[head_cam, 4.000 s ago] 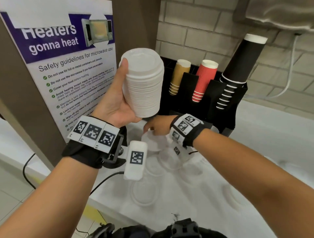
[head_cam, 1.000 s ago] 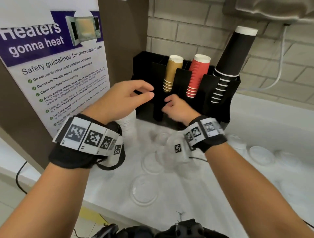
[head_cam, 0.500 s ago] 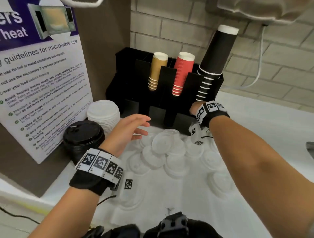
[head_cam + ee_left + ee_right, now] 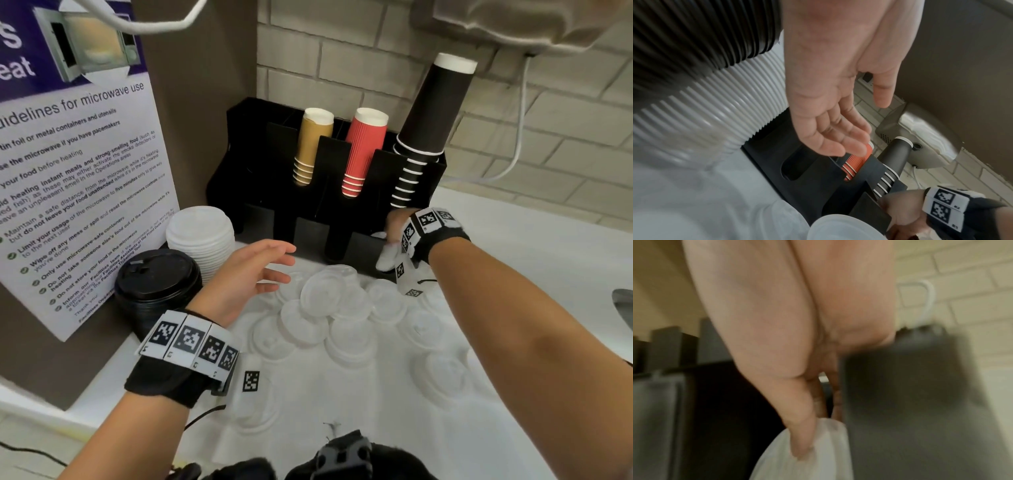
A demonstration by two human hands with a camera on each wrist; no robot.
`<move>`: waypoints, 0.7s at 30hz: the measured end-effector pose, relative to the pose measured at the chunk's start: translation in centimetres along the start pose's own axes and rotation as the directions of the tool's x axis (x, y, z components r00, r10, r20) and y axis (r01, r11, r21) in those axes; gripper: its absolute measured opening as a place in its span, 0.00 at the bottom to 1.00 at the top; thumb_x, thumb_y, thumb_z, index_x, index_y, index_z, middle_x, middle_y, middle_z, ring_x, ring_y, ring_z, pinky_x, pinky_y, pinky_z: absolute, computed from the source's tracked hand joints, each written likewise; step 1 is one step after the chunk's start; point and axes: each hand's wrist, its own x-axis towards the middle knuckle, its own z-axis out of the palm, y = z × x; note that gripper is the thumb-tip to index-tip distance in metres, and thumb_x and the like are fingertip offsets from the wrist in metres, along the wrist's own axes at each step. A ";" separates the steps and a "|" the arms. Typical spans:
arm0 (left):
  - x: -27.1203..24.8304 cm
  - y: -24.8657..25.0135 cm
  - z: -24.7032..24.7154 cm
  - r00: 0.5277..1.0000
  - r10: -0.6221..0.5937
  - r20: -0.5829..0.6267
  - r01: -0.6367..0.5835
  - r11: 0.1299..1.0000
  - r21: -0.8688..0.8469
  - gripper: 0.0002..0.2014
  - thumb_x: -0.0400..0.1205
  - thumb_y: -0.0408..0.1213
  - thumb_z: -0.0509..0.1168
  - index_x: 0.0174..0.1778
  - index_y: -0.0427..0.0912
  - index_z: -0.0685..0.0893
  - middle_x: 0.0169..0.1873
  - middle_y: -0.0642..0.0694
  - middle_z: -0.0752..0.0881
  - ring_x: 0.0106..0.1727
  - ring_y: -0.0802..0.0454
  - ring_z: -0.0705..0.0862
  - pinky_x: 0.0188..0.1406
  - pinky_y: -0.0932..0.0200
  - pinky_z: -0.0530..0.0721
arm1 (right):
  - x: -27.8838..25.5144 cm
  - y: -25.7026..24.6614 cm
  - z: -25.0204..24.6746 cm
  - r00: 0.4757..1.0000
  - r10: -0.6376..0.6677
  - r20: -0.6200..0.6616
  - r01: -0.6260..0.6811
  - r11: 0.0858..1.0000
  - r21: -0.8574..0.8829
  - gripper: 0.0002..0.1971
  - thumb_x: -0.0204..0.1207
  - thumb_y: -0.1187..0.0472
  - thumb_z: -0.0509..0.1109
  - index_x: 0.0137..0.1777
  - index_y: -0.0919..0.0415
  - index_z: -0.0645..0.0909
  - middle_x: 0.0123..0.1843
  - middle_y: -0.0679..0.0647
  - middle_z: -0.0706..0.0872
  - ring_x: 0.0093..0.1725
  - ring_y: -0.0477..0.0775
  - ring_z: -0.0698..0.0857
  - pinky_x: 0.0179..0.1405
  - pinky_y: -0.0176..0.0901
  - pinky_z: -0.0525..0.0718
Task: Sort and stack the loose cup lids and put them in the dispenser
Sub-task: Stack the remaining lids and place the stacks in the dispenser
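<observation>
Lids are the thing to sort. The black dispenser (image 4: 325, 219) stands at the back wall of the counter (image 4: 534, 246) with cup stacks in its slots. Left of it are a white lid stack (image 4: 200, 236) and a black lid stack (image 4: 157, 277). Clear loose lids (image 4: 329, 298) lie scattered in front. The left hand (image 4: 246, 277) hovers over them, fingers spread and empty. The right hand (image 4: 397, 226) pinches a clear lid (image 4: 807, 456) at the dispenser's lower right corner. I judge it best to nest same-size lids with their rims aligned first.
</observation>
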 end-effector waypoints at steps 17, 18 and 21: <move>0.1 -0.2 4.8 0.886 0.464 -0.003 -0.462 0.882 -0.097 0.44 0.66 0.55 0.79 0.74 0.73 0.59 0.75 0.53 0.71 0.70 0.61 0.78 0.60 0.62 0.83 | -15.6 -8.2 2.4 0.800 -0.317 -0.509 0.489 -0.148 0.860 0.19 0.85 0.67 0.59 0.73 0.49 0.69 0.50 0.70 0.83 0.51 0.62 0.87 0.52 0.49 0.88; -0.1 -0.2 5.0 0.874 0.483 -0.046 -0.485 0.871 -0.072 0.40 0.69 0.54 0.76 0.74 0.71 0.62 0.71 0.54 0.73 0.67 0.64 0.79 0.56 0.65 0.83 | -15.8 -8.8 3.1 0.808 -0.303 -0.505 0.482 -0.150 0.863 0.19 0.85 0.65 0.60 0.73 0.49 0.70 0.52 0.72 0.84 0.54 0.63 0.87 0.52 0.47 0.88; -0.7 -0.2 5.2 0.879 0.463 -0.115 -0.469 0.882 -0.039 0.32 0.71 0.57 0.70 0.71 0.67 0.69 0.65 0.53 0.76 0.62 0.61 0.82 0.53 0.62 0.85 | -15.9 -9.4 4.8 0.811 -0.245 -0.531 0.539 -0.039 0.841 0.21 0.83 0.61 0.65 0.73 0.45 0.73 0.62 0.60 0.84 0.61 0.55 0.85 0.59 0.47 0.86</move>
